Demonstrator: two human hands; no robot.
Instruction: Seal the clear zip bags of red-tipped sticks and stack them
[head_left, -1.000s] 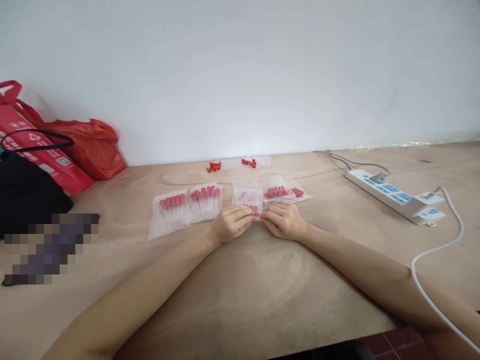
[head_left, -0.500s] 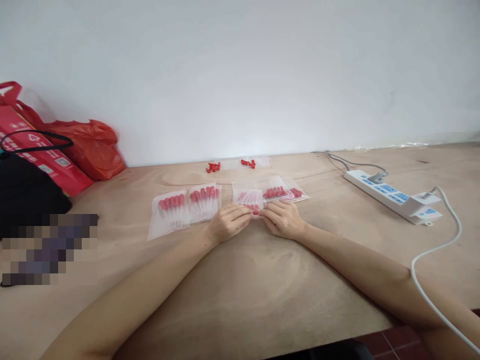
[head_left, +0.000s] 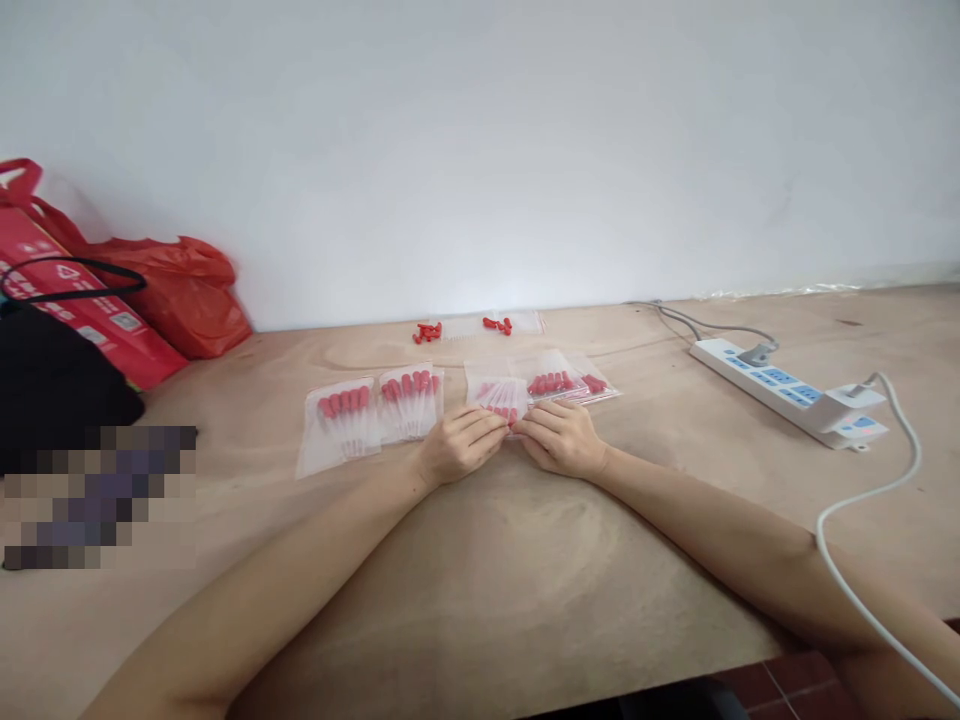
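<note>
My left hand [head_left: 455, 448] and right hand [head_left: 564, 438] meet at the near edge of a clear zip bag [head_left: 496, 396] lying flat on the table [head_left: 480, 560]; both sets of fingertips are closed on that edge, pinching the thin plastic between them; the bag sits just beyond my knuckles, at the middle of the table. Inside it are slim clear droppers with red bulbs, fanned together, though my fingers hide the near end and I cannot count them.

Left of it lie two more bags [head_left: 371, 415], touching side by side, each holding a row of red-bulbed droppers with the bulbs at the far end; right of it a small stack of bags [head_left: 570, 383] overlaps, red bulbs showing through the film. Further back, near the wall [head_left: 480, 150], loose red caps [head_left: 427, 333] lie scattered beside faint clear stems that are hard to make out.

The table is pale plywood, matt and grainy. At the left a crumpled red plastic sack [head_left: 187, 295] leans on a flat red box [head_left: 82, 305], cut off by the frame; a black bag [head_left: 52, 385] sits before them; below it a patch is blurred out. At the right lies a white power strip [head_left: 787, 392] with blue sockets; its white cable [head_left: 862, 560] loops off past my right forearm.
</note>
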